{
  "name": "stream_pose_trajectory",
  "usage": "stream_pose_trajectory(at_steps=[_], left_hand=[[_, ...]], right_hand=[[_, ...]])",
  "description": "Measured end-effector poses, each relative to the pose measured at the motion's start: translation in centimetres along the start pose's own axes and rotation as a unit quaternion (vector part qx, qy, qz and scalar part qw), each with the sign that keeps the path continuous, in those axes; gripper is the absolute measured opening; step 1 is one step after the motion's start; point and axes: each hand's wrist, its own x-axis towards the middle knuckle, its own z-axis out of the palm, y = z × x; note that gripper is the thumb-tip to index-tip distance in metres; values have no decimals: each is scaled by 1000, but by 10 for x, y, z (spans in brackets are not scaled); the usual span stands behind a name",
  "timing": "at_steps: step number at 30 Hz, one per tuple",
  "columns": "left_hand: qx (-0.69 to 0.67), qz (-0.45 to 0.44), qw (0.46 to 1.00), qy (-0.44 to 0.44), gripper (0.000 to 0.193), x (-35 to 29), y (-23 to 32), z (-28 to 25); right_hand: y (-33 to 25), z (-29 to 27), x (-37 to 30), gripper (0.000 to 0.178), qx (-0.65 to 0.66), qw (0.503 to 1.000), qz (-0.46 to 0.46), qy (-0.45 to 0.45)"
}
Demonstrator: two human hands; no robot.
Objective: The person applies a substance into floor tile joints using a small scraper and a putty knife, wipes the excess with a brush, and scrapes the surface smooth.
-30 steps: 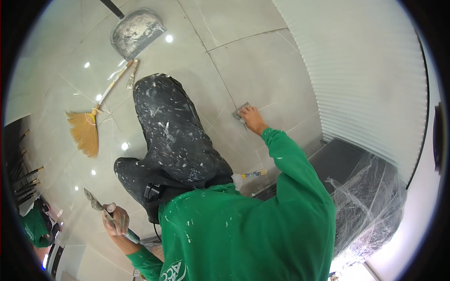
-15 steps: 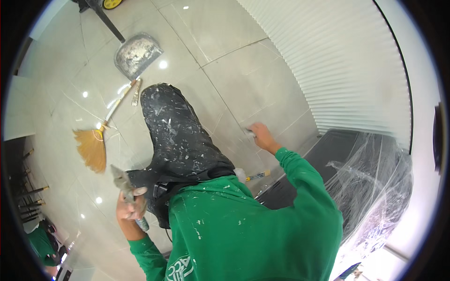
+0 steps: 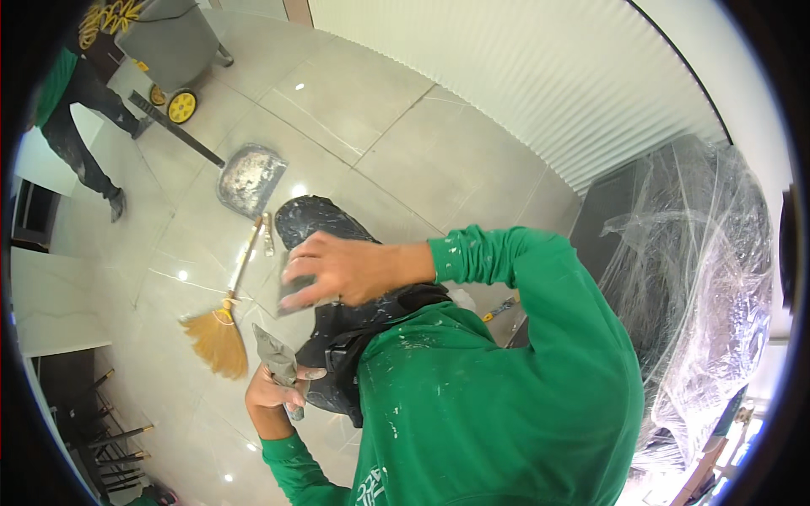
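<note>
My left hand point(image 3: 268, 390) is closed round the handle of a putty knife point(image 3: 275, 352) whose blade carries grey paste. Smears of pale paste mark the fingers. Above and to the right of it, my right hand point(image 3: 344, 268) grips a small, flat grey scraper point(image 3: 292, 297), blurred at its edge. The two tools are close but apart. Beneath my right arm lies my bent leg in paint-spattered black trousers point(image 3: 316, 218).
A straw broom point(image 3: 215, 337), a paint-stained handled tool point(image 3: 268, 234) and a dustpan point(image 3: 251, 179) lie on the tiled floor point(image 3: 396, 194). A brush point(image 3: 501, 309) lies by plastic-wrapped furniture point(image 3: 675, 320). Far left, a person point(image 3: 80, 126) stands near a wheeled grey bin point(image 3: 169, 42).
My right hand has lifted from the floor at right and swung left across my leg, close to the putty knife. The view has shifted, bringing the other person and the bin into sight.
</note>
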Motion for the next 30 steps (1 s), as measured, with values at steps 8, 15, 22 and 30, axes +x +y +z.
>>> stream_pose_trajectory(at_steps=[8, 15, 22, 30], left_hand=[[360, 145, 831, 399, 29, 10, 59, 73], [596, 226, 589, 497, 26, 26, 61, 94], [719, 280, 440, 459, 89, 31, 52, 95], [740, 60, 522, 421, 74, 7, 27, 36]], right_hand=[[4, 14, 33, 34, 499, 748, 342, 272], [-34, 15, 73, 29, 818, 416, 357, 176], [-39, 2, 91, 19, 784, 448, 419, 94], [-30, -27, 79, 29, 764, 491, 399, 128]])
